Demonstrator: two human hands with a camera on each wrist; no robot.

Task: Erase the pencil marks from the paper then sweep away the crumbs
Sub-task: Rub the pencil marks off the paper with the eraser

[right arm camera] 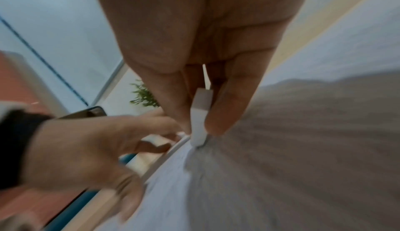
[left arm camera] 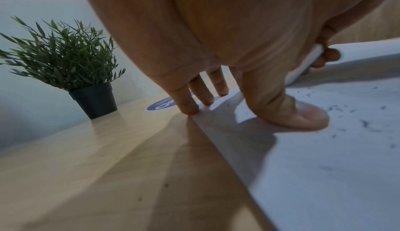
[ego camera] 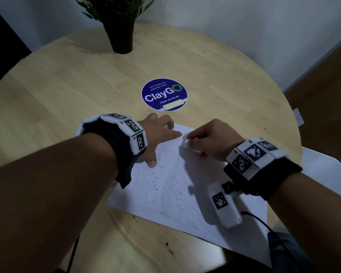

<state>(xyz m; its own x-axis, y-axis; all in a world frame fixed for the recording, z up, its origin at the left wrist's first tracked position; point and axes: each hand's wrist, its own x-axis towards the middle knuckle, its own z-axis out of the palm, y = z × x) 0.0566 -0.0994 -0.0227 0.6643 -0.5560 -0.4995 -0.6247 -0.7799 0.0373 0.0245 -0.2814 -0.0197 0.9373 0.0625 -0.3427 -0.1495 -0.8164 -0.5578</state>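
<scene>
Paper [ego camera: 177, 186]: white sheet, flat on the round wooden table [ego camera: 67, 79], near edge of table, angled. Faint grey pencil marks [ego camera: 177, 198] in streaks down its middle; dark eraser crumbs [ego camera: 155, 178] scattered over the left half.

Eraser [ego camera: 186, 143]: white, tip down on the sheet near the far corner. Right hand [ego camera: 211, 141] pinches it, fingers curled round it. Right wrist view alone shows the grip plainly: thumb one side, fingertip the other, eraser [right arm camera: 200, 120] edge meeting the paper; picture is motion-blurred.

Left hand [ego camera: 159, 134]: fingers spread and straight, holding nothing, pressing the sheet's far-left corner. Left wrist view adds what the head view hides: the thumb [left arm camera: 303, 116] lies flat on the paper, three fingertips [left arm camera: 190, 108] sit right at the paper's edge where it meets the wood, and crumbs lie just beside the thumb.

Surroundings: blue round "ClayGo" sticker [ego camera: 164, 94] on the table beyond the hands; potted plant [ego camera: 120, 26] in a dark pot at the far edge. Marker-tagged bands on both wrists.
</scene>
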